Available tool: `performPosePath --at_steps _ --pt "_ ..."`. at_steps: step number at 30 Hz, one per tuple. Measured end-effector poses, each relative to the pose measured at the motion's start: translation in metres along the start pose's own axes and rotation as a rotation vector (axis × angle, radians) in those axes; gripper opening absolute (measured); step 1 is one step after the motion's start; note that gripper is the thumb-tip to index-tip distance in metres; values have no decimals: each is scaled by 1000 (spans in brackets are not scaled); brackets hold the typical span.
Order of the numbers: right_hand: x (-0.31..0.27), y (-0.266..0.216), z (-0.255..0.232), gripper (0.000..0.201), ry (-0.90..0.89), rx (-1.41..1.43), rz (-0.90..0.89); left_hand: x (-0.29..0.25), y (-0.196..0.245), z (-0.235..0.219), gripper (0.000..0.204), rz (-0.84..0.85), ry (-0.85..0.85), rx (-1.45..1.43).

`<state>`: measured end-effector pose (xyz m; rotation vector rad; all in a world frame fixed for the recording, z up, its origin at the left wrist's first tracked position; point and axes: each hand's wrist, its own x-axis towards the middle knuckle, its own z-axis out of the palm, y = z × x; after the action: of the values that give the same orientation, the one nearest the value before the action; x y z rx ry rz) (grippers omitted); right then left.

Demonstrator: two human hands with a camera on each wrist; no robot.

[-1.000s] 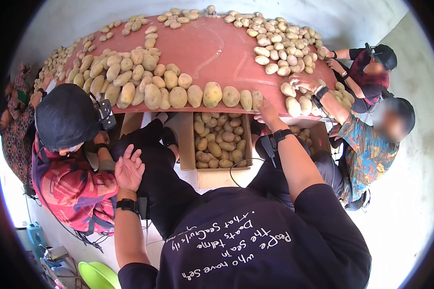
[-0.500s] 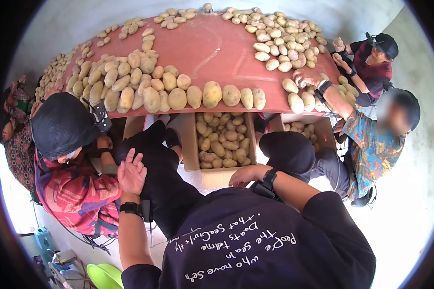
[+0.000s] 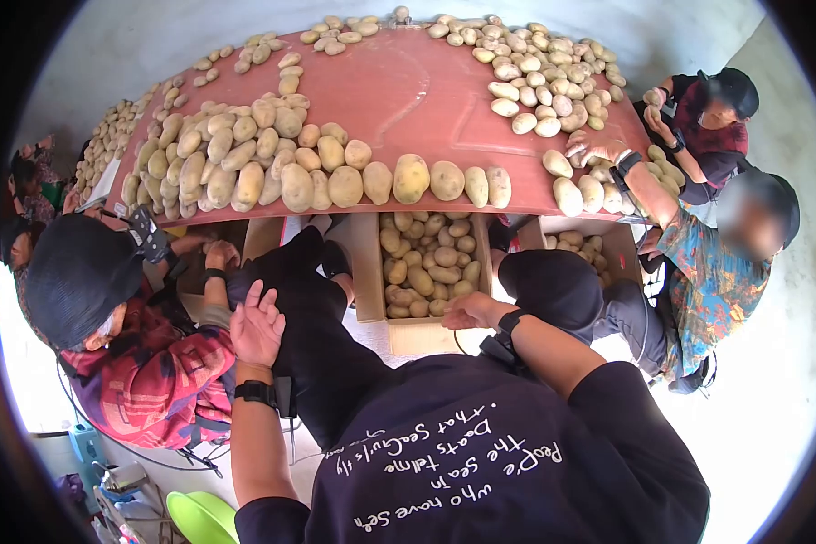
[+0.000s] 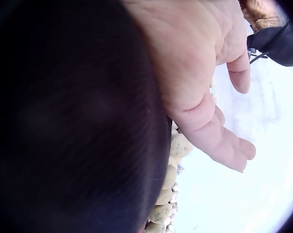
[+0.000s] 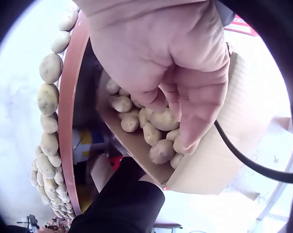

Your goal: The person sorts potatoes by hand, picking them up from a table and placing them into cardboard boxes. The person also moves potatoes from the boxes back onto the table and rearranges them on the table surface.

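My left hand (image 3: 257, 326) hangs palm up above my dark-trousered left leg, fingers loosely bent and holding nothing. In the left wrist view, that hand (image 4: 199, 73) shows relaxed fingers, with potatoes (image 4: 161, 213) beyond a dark sleeve or trouser leg. Near the front rim of a cardboard box (image 3: 369, 272), my right hand (image 3: 470, 311) has its fingers loosely curved. The right wrist view puts this hand (image 5: 170, 58) over the box's potatoes (image 5: 162, 151), nothing visible in its fingers. A row of potatoes (image 3: 446, 180) lines the red table's near edge.
Piles of potatoes (image 3: 236, 150) cover the left of the red table (image 3: 363, 100), with more (image 3: 553, 82) at the far right. People sit on both sides, one reaching a hand (image 3: 598, 150) among potatoes. Another potato box (image 3: 607, 245) stands right. A cable (image 5: 243, 160) hangs beside the middle box.
My right hand has left the potato at the table edge and drawn back to the box front. My left hand stays raised. The person at left has leaned down and leftward.
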<state>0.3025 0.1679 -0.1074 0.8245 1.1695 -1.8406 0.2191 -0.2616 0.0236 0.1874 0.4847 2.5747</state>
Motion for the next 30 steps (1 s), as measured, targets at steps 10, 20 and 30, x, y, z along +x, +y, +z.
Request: performPosePath --at_steps 10,20,30 --pt "9 1 -4 31 215 163 -25 -1 2 -2 50 2 14 -8" --pt "30 7 -12 31 181 142 -165 2 3 0 50 12 62 -1" --pt "70 -12 8 33 768 -1302 -557 7 4 3 49 -12 83 -14"
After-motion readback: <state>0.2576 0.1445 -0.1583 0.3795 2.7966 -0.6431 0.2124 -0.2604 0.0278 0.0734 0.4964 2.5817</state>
